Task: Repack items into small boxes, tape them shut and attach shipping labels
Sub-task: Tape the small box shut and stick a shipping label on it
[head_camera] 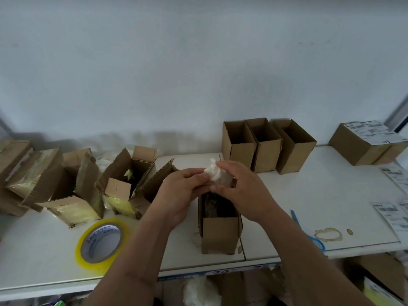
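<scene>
White wrapped item (215, 173) pinched by both hands (183, 191) (240, 191), above open small box (218, 235), table edge near.

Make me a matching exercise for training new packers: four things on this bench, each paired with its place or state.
Things:
1. tape roll
2. white wad
3. three empty boxes
4. labelled box

Places or states:
A. far right, by the wall
B. held in both hands above an open box
C. lying flat near the front edge, left
D. open, in a row by the wall

Pairs: 1-C, 2-B, 3-D, 4-A
</scene>
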Motion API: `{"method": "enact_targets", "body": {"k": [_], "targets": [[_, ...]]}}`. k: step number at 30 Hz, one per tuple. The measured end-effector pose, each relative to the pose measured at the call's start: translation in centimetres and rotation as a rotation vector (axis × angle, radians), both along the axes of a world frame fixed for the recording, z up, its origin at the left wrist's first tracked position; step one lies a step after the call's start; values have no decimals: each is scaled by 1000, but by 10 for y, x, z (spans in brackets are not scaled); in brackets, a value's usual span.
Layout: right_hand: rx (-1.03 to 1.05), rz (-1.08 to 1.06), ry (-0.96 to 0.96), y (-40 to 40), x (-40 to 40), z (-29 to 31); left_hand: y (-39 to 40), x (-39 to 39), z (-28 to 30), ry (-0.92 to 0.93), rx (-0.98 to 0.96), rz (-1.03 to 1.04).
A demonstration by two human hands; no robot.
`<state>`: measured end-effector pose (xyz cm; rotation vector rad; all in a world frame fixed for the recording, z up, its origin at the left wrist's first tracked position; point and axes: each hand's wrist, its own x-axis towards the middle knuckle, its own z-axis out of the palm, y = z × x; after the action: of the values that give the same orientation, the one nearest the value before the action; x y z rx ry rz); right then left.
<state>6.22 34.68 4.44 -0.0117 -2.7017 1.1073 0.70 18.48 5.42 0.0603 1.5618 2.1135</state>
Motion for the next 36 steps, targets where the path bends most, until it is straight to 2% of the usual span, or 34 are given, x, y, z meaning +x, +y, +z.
{"method": "enact_targets", "body": {"k": [2,4,5,8,11,13,19,26,30,36], "targets": [[52,-74,34,3,0,-4,-1,1,-1,100,-126,-7],[91,-93,-1,6,3,-2,-1,2,-5,335,-426,-51],[191,-58,-35,8,5,-2,0,4,-7,441,-561,-77],[703,116,-152,14,6,-6,4,-1,-21,622,-850,-106],[747,26,-209,11,8,-1,2,-3,-27,758,-1043,-157],[825,14,-208,7,9,1,0,-3,-27,832,-1062,-193],[995,33,-264,-4,4,-3,-2,-6,-33,819,-1068,-180],[848,143,-364,11,9,-8,-5,-11,-36,768,-1105,-173],[729,130,-500,5,16,-14,-3,-7,-32,792,-1106,-178],[759,145,-564,-3,12,-18,-2,-3,-29,769,-1105,-186]]}}
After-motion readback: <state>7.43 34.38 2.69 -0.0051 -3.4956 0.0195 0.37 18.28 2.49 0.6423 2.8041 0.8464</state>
